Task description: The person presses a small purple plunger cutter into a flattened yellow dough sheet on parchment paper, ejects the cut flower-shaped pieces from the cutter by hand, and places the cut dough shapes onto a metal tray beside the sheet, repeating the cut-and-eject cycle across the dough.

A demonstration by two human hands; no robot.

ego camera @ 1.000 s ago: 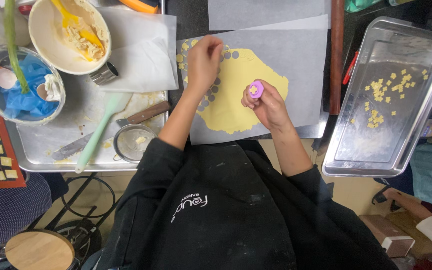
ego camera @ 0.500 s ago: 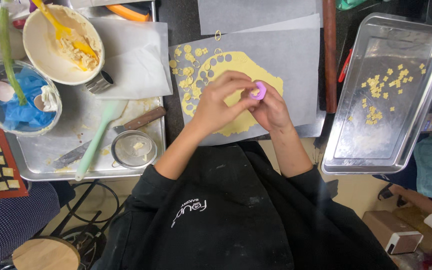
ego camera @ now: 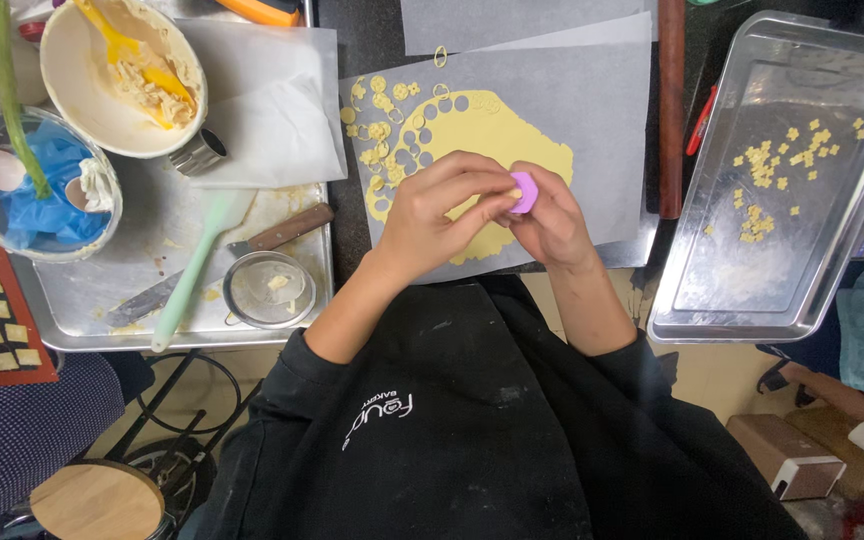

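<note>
A small purple cutter is being pinched between both hands, just above a rolled sheet of pale yellow dough. The right hand is being closed around the cutter's lower side, while the fingertips of the left hand are being pressed against its top, as if something is being worked out of it. The cutter is judged to be light, stiff plastic, best gripped by its outer wall between thumb and forefinger. The dough is looking soft, thin and easily torn; round holes are showing along its left part, with small scraps lying beside it. The dough is being supported by grey parchment paper. To the right, a shiny metal tray is holding small yellow cut-out pieces. To the left, a cream bowl with a yellow spatula and a pale green spatula are being kept on another tray.
</note>
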